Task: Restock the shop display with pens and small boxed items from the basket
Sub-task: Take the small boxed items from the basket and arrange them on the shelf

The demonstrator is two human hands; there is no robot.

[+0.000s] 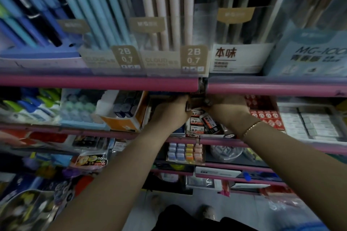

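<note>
Where pink shelf rail [97,82] overhangs closely, left hand [170,110] and right hand [228,110] jointly grasp small box [195,102]; labels above read "2B 0.7".

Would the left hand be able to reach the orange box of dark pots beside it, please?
Probably yes: the left hand sits right beside the orange box on the same shelf, with nothing between them, though it seems busy with the small boxes.

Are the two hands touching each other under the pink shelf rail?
Cannot tell: in the head view the left hand and right hand converge beneath the rail, blurred and partly hidden.
</note>
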